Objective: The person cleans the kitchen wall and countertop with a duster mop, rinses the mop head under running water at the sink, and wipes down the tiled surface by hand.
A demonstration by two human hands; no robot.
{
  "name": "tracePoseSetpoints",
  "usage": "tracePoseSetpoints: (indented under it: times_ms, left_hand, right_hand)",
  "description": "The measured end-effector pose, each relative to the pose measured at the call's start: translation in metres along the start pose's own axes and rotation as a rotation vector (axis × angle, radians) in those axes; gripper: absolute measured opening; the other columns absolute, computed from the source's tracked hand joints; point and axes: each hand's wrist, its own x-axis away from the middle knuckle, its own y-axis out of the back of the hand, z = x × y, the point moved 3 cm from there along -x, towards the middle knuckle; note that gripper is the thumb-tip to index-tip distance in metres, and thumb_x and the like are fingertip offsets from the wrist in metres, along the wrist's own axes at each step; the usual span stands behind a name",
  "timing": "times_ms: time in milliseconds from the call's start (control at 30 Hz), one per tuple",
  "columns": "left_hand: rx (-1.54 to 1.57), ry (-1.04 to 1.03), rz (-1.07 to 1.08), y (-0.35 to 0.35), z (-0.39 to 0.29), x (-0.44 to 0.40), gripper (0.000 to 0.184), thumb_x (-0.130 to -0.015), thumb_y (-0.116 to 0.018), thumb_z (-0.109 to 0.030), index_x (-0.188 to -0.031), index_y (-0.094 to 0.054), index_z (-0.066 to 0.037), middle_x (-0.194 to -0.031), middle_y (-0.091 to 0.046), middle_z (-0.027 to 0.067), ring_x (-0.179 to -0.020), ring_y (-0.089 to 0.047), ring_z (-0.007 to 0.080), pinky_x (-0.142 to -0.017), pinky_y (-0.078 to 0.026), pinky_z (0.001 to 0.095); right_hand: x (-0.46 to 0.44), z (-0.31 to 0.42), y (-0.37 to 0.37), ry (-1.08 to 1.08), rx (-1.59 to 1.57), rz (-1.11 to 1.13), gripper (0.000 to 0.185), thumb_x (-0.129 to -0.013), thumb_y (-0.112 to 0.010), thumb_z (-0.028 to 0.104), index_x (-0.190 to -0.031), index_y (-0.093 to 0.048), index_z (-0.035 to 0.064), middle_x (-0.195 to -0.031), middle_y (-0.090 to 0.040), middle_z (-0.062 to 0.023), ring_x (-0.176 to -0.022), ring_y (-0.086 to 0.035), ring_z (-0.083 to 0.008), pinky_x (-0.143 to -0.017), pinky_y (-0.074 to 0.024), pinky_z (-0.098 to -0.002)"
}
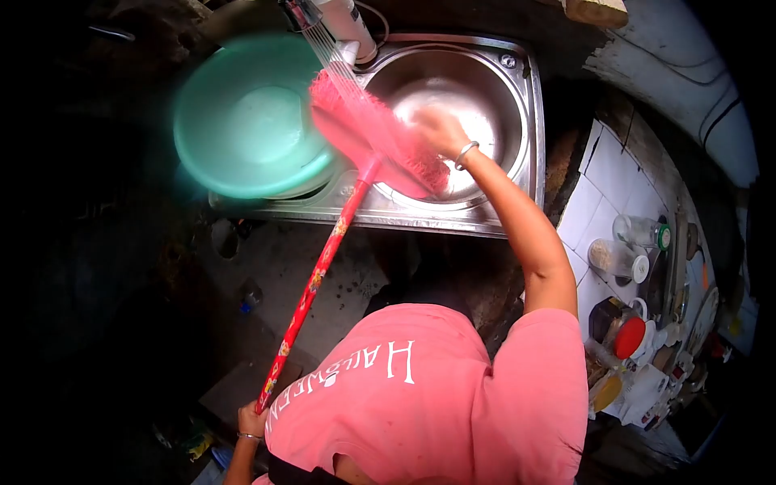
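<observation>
My left hand [252, 422] is wrapped round the lower end of a broom's red patterned handle [311, 284], close to my body. The broom [368, 158] slants up and away, with its pink head and bristles over the sink's edge and bowl. From the tap [301, 14], water runs in thin streams onto the bristles. Above the steel sink bowl [493, 153], my right hand [439, 133] is beside the bristles. It is blurred by motion, so its fingers are unclear and I cannot tell whether it grips them. A bracelet is on that wrist.
A large green basin [259, 174] rests on the sink's left side. Behind the tap stands a white bottle [346, 24]. On the white tiled counter [598, 202] to the right are jars [618, 260], a red-lidded container [629, 337] and clutter. Dark floor lies below.
</observation>
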Motion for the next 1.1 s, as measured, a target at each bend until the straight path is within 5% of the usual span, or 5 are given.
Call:
tracePoseSetpoints:
  times_ms: [400, 533, 667, 933, 1100]
  left_hand:
    - [-0.07, 0.196, 0.092, -0.009, 0.023, -0.004, 0.017, -0.067, -0.067, -0.014, -0.073, -0.062, 0.0, -0.059, -0.055, 0.0192, -0.05, -0.058, 0.0261, -0.048, -0.043, 0.0344]
    - [-0.061, 0.073, 0.063, -0.012, 0.026, -0.013, 0.017, -0.067, -0.067, -0.015, -0.075, -0.063, 0.0, -0.062, -0.057, 0.0198, -0.056, -0.061, 0.0303, -0.05, -0.045, 0.036]
    - [-0.067, 0.012, 0.041, -0.009, 0.026, -0.013, 0.017, -0.066, -0.067, -0.015, -0.074, -0.062, -0.001, -0.065, -0.058, 0.0204, -0.062, -0.062, 0.0332, -0.052, -0.045, 0.0385]
    - [-0.099, 0.064, 0.056, -0.016, 0.037, -0.01, 0.019, -0.068, -0.069, -0.018, -0.071, -0.06, -0.002, -0.065, -0.058, 0.0198, -0.062, -0.06, 0.0354, -0.052, -0.045, 0.0397]
    - [0.014, 0.087, 0.047, -0.016, 0.03, -0.008, 0.022, -0.068, -0.069, -0.021, -0.069, -0.059, -0.002, -0.065, -0.058, 0.0199, -0.063, -0.059, 0.0365, -0.052, -0.045, 0.041]
  right_hand:
    - [-0.002, -0.025, 0.015, -0.6, -0.295, -0.124, 0.008, -0.081, -0.058, 0.007, -0.083, -0.065, 0.0033, -0.064, -0.063, -0.0086, -0.059, -0.063, -0.0121, -0.048, -0.05, -0.027]
    - [-0.001, -0.005, -0.007, 0.142, 0.402, -0.228, 0.024, -0.076, -0.061, 0.025, -0.094, -0.067, 0.0091, -0.075, -0.066, -0.0126, -0.073, -0.064, -0.0299, -0.075, -0.0507, -0.0378]
    - [-0.008, 0.004, -0.003, -0.45, 0.378, 0.068, 0.025, -0.076, -0.061, 0.021, -0.097, -0.065, 0.0085, -0.091, -0.063, -0.0159, -0.08, -0.06, -0.0333, -0.077, -0.0461, -0.0411]
    - [0.011, 0.058, -0.037, -0.455, -0.534, -0.181, 0.024, -0.078, -0.057, 0.012, -0.099, -0.063, 0.0018, -0.082, -0.064, -0.0072, -0.076, -0.059, -0.014, -0.067, -0.0476, -0.0287]
    - [-0.036, 0.084, -0.064, -0.03, 0.082, -0.227, 0.024, -0.073, -0.06, 0.017, -0.09, -0.064, 0.0018, -0.081, -0.061, -0.0186, -0.073, -0.06, -0.0284, -0.067, -0.0469, -0.0372]
